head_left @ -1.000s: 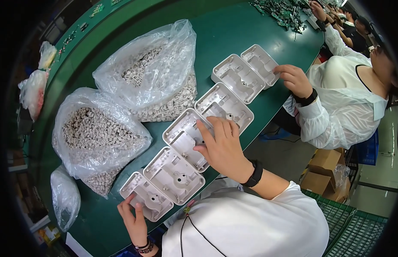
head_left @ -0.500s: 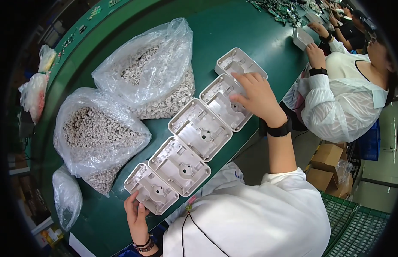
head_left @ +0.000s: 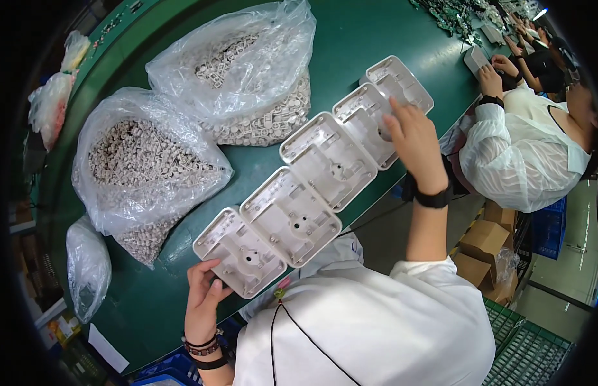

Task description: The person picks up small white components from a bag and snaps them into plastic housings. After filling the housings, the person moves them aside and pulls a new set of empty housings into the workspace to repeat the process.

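Observation:
Several white plastic housings lie open side up, in a slanting row on the green table. My left hand [head_left: 203, 297] is at the near end, its fingertips against the outer edge of the nearest housing [head_left: 244, 254]; thumb and forefinger are apart. My right hand [head_left: 416, 141] reaches over the second-farthest housing [head_left: 360, 106], fingers stretched out above its right side, holding nothing. Whether those fingertips touch it I cannot tell. The farthest housing [head_left: 411, 90] lies just beyond that hand. Between them are a middle housing [head_left: 318, 151] and another housing [head_left: 283, 206]. Screw posts show inside.
Left of the row stand two clear plastic bags of small white parts, the nearer bag [head_left: 151, 167] and the farther bag [head_left: 260, 109]. A crumpled clear bag [head_left: 88, 270] lies at the left. At right, a co-worker [head_left: 511, 141] handles a housing. Cardboard boxes [head_left: 482, 244] stand below.
The whole view has shifted, so bags and housings appear higher. My right fingers have drawn back slightly from the farthest housing. My left hand stays at the nearest one.

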